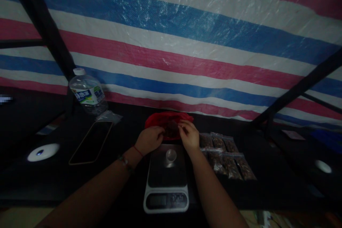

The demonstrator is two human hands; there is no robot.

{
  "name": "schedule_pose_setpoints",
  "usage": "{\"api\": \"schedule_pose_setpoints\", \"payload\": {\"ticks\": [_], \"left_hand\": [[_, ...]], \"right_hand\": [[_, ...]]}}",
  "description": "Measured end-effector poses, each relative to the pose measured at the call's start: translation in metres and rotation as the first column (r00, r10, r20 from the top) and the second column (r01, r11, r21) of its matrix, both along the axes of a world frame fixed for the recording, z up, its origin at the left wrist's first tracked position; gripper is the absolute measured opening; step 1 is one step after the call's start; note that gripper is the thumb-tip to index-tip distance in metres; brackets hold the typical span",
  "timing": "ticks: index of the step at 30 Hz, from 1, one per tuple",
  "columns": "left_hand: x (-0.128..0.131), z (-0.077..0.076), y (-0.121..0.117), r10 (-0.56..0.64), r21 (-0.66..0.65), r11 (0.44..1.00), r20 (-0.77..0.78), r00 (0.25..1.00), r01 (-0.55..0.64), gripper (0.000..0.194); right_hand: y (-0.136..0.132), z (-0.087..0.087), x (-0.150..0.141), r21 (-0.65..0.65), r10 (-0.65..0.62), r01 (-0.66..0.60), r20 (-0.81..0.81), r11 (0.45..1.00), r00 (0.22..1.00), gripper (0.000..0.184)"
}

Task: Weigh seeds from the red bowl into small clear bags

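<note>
A red plastic bag (153,119) lies spread behind the scale, with dark contents I cannot make out in the dim light. Over its left side, my left hand (151,139) has its fingers curled and pressed together. My right hand (190,136) is at the right side of the bag, thumb and fingers closed in a pinch. What either hand holds is too dark and small to name. Between my forearms sits a digital kitchen scale (157,172), with a small clear plastic cup (171,156) on its plate.
Several small clear bags of brown pieces (229,164) lie in rows at right. At left are a phone (92,142), a white oval device (43,152), a large plastic bottle (88,92) and clear plastic bags (109,117). Black frame bars and a striped sheet (187,53) rise behind the black table.
</note>
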State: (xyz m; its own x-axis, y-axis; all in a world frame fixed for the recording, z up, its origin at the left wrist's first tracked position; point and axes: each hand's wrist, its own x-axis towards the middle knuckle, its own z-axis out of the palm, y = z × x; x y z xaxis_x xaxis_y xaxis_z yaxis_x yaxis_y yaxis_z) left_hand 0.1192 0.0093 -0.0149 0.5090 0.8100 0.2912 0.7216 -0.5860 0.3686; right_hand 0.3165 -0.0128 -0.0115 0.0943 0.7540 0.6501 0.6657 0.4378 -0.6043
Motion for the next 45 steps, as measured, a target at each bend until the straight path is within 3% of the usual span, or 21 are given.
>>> {"api": "schedule_pose_setpoints", "payload": {"ticks": [5,11,15,18,20,23,26,29,32,37,45], "left_hand": [[0.000,0.002,-0.001,-0.008,-0.016,1.000,-0.007,1.000,0.007,0.024],[0.001,0.004,-0.002,-0.029,-0.018,0.999,0.007,1.000,0.029,0.024],[0.002,0.003,-0.003,-0.029,-0.024,0.999,0.007,1.000,0.030,0.024],[0.001,0.003,-0.002,-0.037,-0.028,0.999,0.027,0.999,0.038,0.026],[0.000,0.002,-0.002,-0.033,-0.031,0.999,0.035,0.999,0.034,0.028],[-0.001,0.000,-0.001,-0.036,-0.053,0.998,0.021,0.999,0.037,0.027],[-0.001,-0.001,-0.001,-0.048,-0.070,0.996,-0.009,0.999,0.047,0.025],[-0.001,-0.002,0.000,-0.080,-0.057,0.995,-0.018,0.997,0.079,0.025],[-0.002,-0.003,0.000,-0.159,-0.070,0.985,0.005,0.987,0.159,0.028],[-0.004,-0.009,0.004,-0.242,-0.127,0.960,0.064,0.968,0.248,0.035],[-0.006,-0.011,0.007,-0.287,-0.136,0.943,0.134,0.948,0.304,0.039]], "right_hand": [[0.000,0.000,0.000,0.010,0.004,-0.004,0.033,1.000,0.999,0.019],[0.003,-0.001,-0.002,-0.114,-0.016,0.043,0.230,0.992,0.973,0.031],[-0.002,0.005,0.003,-0.256,0.142,-0.072,0.268,0.964,0.953,0.027],[-0.007,0.010,0.013,-0.313,0.274,-0.176,0.302,0.933,0.913,0.036],[-0.008,0.010,0.019,-0.346,0.303,-0.179,0.345,0.921,0.889,0.039],[-0.005,0.009,0.021,-0.376,0.288,-0.133,0.393,0.917,0.873,0.017],[0.000,0.014,0.016,-0.316,0.209,-0.081,0.397,0.945,0.894,0.011],[0.004,0.022,0.007,-0.156,0.046,0.012,0.363,0.988,0.931,0.012],[0.005,0.025,0.001,-0.054,-0.051,0.075,0.356,0.996,0.933,0.016],[0.004,0.027,-0.001,-0.006,-0.074,0.080,0.320,0.997,0.945,0.022],[0.000,0.029,-0.006,-0.037,-0.034,0.045,0.258,0.998,0.966,0.021]]}}
